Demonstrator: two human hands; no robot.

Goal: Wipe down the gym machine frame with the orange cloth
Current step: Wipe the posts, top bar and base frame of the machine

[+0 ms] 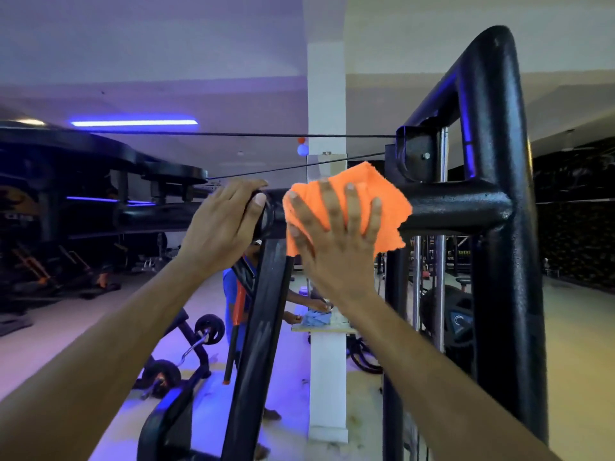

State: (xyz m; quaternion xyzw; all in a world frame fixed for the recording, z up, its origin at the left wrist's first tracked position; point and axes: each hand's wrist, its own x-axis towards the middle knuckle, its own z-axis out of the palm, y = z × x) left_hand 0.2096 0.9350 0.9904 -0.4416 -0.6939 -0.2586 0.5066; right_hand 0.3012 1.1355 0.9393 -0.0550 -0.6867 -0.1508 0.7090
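Two bare forearms reach up from the bottom edge toward the black, rough-painted tubular steel frame of the gym machine (459, 207), and the wipe looks to be in its middle stretch. On the left, the left hand (223, 224) rests over the rounded end of the horizontal bar, its fingers (246, 189) curled over the top and the thumb lying against the end cap, steadying rather than cleaning. Just beside it, the right hand (336, 237) lies flat with fingers (349, 201) spread wide, pressing the fuzzy orange microfibre cloth (346, 201) against the same bar, which the cloth drapes over, corners loose. Whether the short length under it is clean I cannot tell; the paint shows no clear streaks. I would judge most is left: the bar running right to the thick rounded upright, the arch above, and the slanted leg below the hands, whose surface shows pale smears. Thin black cables (293, 135) cross behind.
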